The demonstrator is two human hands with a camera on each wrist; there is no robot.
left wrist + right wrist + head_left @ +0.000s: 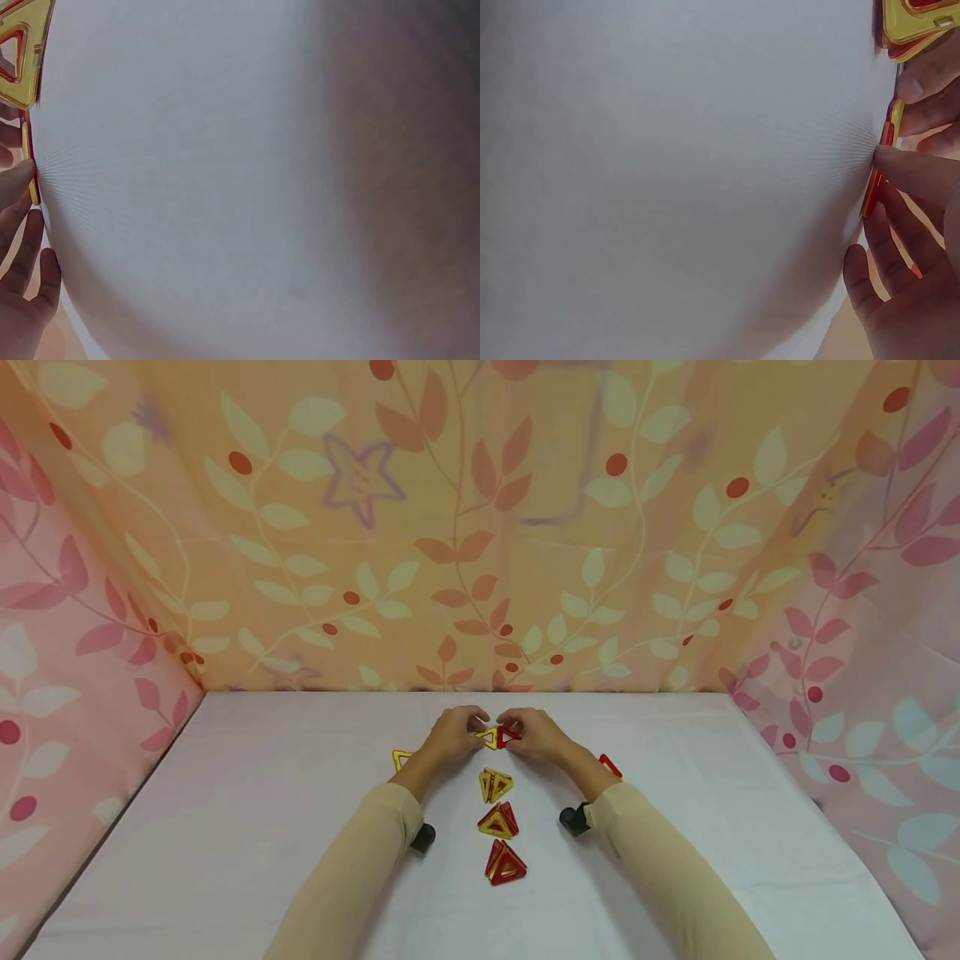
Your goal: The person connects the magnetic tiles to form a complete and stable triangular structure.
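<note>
At the back middle of the table, my left hand [452, 735] pinches a yellow triangular magnetic tile [494, 737]. My right hand [542, 737] pinches a red triangular magnetic tile [503, 740]. The two tiles meet edge to edge between the hands. In the right wrist view, the red tile [871, 196] shows nearly edge-on under the thumb; the yellow one [898, 112] is just beyond it. Closer to me stand three small pyramids in a column: a mostly yellow one [487, 787], a yellow and red one [492, 833], and a mostly red one [513, 877].
A loose yellow triangular tile [397, 762] lies beside the left forearm, partly hidden by it. A red tile [611, 766] lies past the right forearm. White cloth covers the table [225, 818]; patterned curtains [480, 527] stand behind and at both sides.
</note>
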